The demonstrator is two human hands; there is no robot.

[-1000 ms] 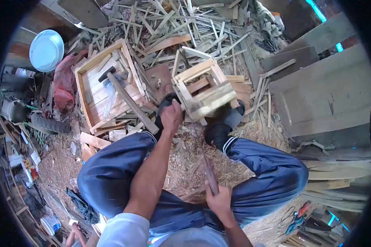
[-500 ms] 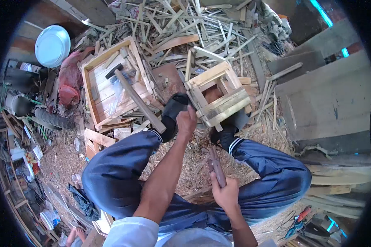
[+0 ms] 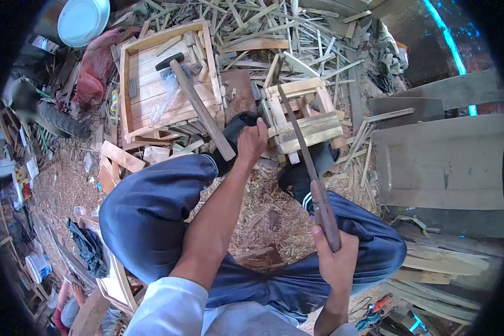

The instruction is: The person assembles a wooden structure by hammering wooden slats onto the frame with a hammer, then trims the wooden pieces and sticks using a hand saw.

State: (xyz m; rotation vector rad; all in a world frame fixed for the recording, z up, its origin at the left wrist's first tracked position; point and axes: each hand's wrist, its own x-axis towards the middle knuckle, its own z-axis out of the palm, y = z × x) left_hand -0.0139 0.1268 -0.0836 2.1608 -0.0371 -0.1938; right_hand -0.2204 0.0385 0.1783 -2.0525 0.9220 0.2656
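- The left hand (image 3: 252, 141) is closed on the near corner of a small slatted wooden crate (image 3: 302, 120), fingers wrapped over its edge, holding it against the ground.
- The crate stands on the sawdust-covered ground (image 3: 263, 218), tilted, with its open frame turned up toward the camera, just beyond the person's two dark-shod feet; one foot (image 3: 235, 134) presses against the crate's left side, the other (image 3: 302, 176) sits just below it.
- The right hand (image 3: 336, 260) is shut tight around the wooden handle of a long machete (image 3: 308, 162), low in the view and well nearer the camera than the crate.
- From that hand the blade runs up and leftward, and its far end lies across the top of the crate, right of the left hand; whether the edge touches the wood cannot be told.
- Left of the crate lies a larger shallow wooden tray (image 3: 168, 84), and a hammer (image 3: 193, 95) rests slantwise across it, head at the far end, handle reaching toward the left hand.
- Behind the crate spreads a heap of split wooden slats (image 3: 263, 28).
- Far left of the crate, a pale blue basin (image 3: 83, 19) stands near the upper edge of the view.
- Right of the crate lie broad grey boards (image 3: 448, 162).
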